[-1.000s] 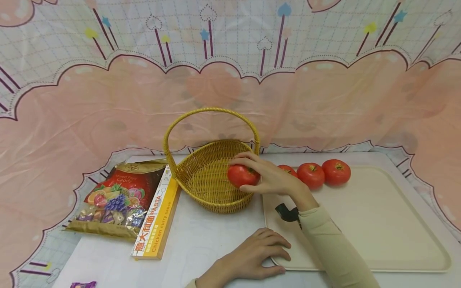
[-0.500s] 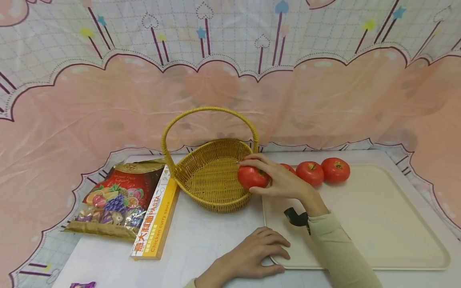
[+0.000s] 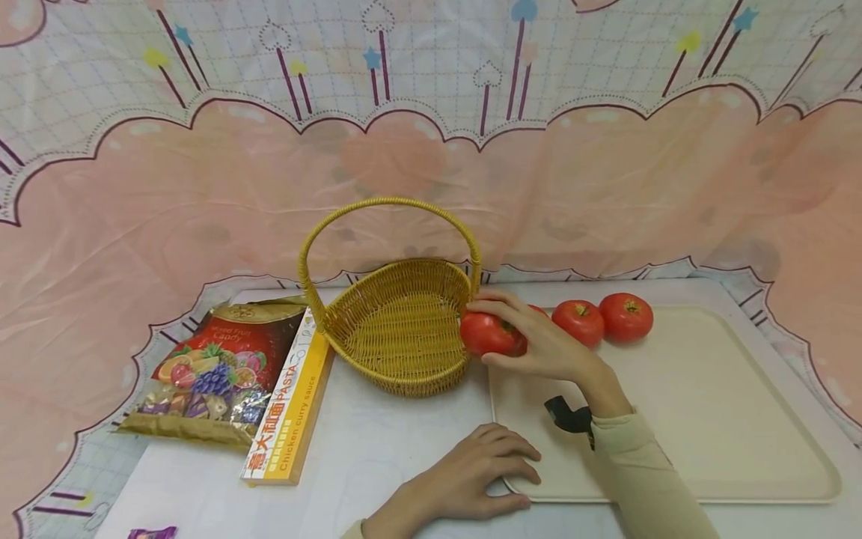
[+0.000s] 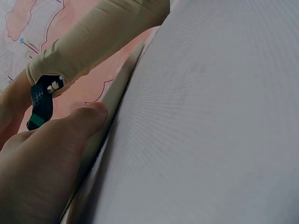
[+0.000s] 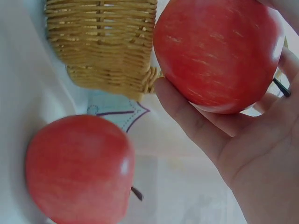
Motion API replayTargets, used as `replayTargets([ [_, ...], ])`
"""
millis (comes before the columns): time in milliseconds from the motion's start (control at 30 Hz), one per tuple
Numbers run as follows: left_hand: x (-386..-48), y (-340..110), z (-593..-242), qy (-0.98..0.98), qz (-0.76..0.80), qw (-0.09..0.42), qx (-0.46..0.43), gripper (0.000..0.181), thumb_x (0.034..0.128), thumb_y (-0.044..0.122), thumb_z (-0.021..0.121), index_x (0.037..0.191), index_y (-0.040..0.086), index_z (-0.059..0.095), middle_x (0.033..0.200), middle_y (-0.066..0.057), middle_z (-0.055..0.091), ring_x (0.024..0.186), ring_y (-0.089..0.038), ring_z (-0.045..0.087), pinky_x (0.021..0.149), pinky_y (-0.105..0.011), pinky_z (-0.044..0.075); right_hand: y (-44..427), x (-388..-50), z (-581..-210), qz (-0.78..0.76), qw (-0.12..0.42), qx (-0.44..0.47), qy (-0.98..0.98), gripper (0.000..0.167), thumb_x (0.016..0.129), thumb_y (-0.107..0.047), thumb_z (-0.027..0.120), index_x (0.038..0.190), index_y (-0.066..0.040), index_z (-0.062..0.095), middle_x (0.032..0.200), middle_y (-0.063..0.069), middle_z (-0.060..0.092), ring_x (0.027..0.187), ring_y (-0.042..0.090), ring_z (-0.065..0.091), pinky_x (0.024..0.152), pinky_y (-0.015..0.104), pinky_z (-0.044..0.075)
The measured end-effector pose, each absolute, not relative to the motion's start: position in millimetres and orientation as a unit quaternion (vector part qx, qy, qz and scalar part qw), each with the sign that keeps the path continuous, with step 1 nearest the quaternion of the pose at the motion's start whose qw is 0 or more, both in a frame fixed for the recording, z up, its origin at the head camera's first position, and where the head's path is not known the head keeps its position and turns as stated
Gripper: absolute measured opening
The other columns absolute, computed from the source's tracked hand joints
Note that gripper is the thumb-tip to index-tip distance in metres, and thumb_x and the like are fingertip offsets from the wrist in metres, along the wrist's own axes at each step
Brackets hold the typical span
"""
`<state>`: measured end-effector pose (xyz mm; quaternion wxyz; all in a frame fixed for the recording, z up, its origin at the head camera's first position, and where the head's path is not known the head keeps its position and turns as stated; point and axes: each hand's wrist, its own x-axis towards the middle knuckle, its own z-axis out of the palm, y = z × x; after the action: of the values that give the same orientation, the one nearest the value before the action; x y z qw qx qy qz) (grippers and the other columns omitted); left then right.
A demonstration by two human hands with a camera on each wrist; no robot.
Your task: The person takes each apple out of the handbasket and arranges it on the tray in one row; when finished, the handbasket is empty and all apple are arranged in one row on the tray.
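Observation:
My right hand holds a red apple by its sides, just right of the wicker basket and above the tray's left edge. In the right wrist view, the fingers curl round this apple, and its dark stem shows. Another apple sits below it. Two apples, the middle one and the right one, stand along the back of the cream tray; a third is mostly hidden behind my right hand. My left hand rests with relaxed fingers on the tray's near left corner.
A bag of mixed fruit candy lies at the left, beside a pasta box. One small purple-wrapped candy is at the near left edge. The basket's tall handle arches upward. A patterned cloth hangs behind the table.
My right hand has carried the apple rightward, from over the basket's right side to beside it above the tray edge. My left hand stays in place.

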<state>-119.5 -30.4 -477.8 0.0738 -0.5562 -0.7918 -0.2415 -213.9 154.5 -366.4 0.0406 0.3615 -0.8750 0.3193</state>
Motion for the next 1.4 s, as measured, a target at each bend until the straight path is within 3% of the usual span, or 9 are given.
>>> replayTargets([
  [367,-121.1,-31.4,-476.3,-0.789,-0.24,0.075,-0.56,0.023,0.0918,0.044,0.057,0.108,0.029,0.064,0.125,0.013,0.057,0.121,-0.004,0.046,0.107,-0.023,0.033,166.6,-211.1,-368.4,0.33,0.035,0.344,-0.878,0.067,0.082,-0.047,0.069,0.138,-0.035,0.035,0.14,-0.013,0.04,0.128,0.011,0.042,0.102,0.047,0.042],
  [733,-121.1,-30.8,-476.5,-0.787,-0.247,0.069,-0.561,0.023,0.0916,0.044,0.057,0.107,0.029,0.064,0.124,0.013,0.058,0.121,-0.003,0.046,0.109,-0.022,0.031,182.2,-207.9,-367.4,0.333,0.047,0.332,-0.881,0.063,0.08,-0.041,0.073,0.135,-0.038,0.043,0.141,-0.011,0.038,0.125,0.015,0.045,0.094,0.049,0.049],
  [1000,-120.1,-31.2,-477.1,-0.789,-0.249,0.068,-0.558,0.023,0.0919,0.044,0.056,0.107,0.028,0.064,0.125,0.012,0.058,0.122,-0.004,0.045,0.108,-0.023,0.032,198.1,-209.7,-364.1,0.356,0.046,0.267,-0.894,0.075,0.077,-0.042,0.075,0.139,-0.037,0.033,0.139,-0.008,0.043,0.124,0.018,0.045,0.096,0.053,0.046],
  [1200,-119.3,-31.1,-477.5,-0.792,-0.251,0.061,-0.554,0.023,0.0918,0.044,0.057,0.107,0.029,0.064,0.125,0.013,0.057,0.123,-0.004,0.045,0.109,-0.024,0.032,211.9,-214.6,-364.5,0.377,0.07,0.259,-0.886,0.074,0.076,-0.032,0.078,0.137,-0.035,0.036,0.138,-0.009,0.042,0.123,0.016,0.043,0.094,0.052,0.046],
  [1400,-116.6,-31.4,-479.1,-0.802,-0.234,0.058,-0.546,0.024,0.0932,0.046,0.053,0.11,0.031,0.063,0.128,0.015,0.054,0.125,-0.001,0.042,0.113,-0.049,0.021,225.1,-217.0,-366.4,0.381,0.086,0.24,-0.889,0.071,0.077,-0.025,0.078,0.136,-0.031,0.039,0.138,-0.003,0.041,0.123,0.021,0.041,0.091,0.057,0.045],
])
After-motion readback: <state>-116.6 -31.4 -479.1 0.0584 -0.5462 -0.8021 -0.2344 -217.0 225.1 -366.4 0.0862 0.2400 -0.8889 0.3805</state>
